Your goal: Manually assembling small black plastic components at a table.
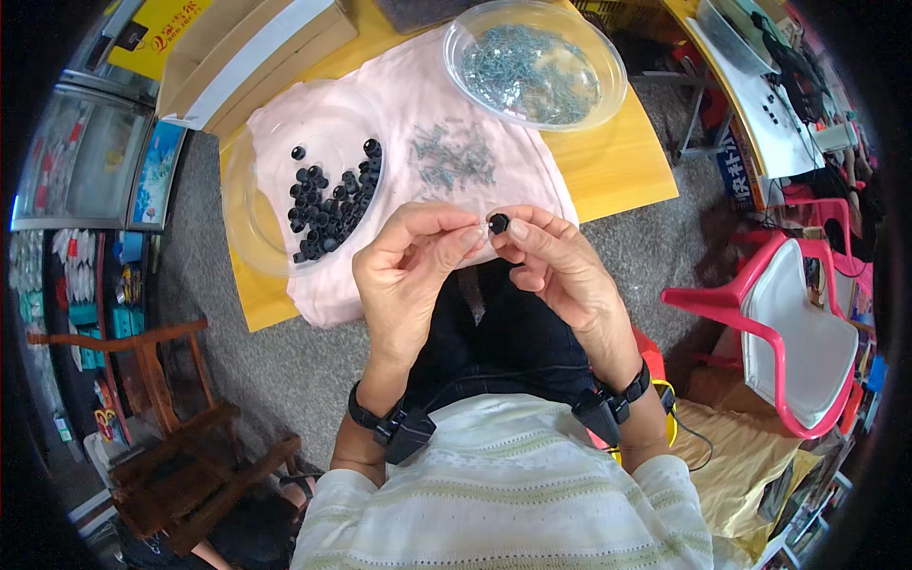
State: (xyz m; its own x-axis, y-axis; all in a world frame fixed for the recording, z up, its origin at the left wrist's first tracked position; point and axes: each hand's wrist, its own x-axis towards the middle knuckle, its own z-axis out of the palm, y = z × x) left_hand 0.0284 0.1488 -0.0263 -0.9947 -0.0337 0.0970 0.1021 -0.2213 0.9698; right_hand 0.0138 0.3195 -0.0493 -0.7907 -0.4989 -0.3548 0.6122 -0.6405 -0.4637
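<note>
Between the thumb and fingers of my right hand is a small round black plastic knob. My left hand is closed in a pinch just left of the knob; what its fingertips hold is too small to make out. Both hands meet above the near edge of a pink cloth. Beyond them a loose heap of thin metal screws lies on the cloth. To the left, a shallow clear plastic bowl holds many similar black knobs, gathered mostly toward its right side.
A second clear bowl of metal screws stands at the far right of the yellow table. An open cardboard box sits at the far left. A pink chair is on the right, a wooden chair at lower left.
</note>
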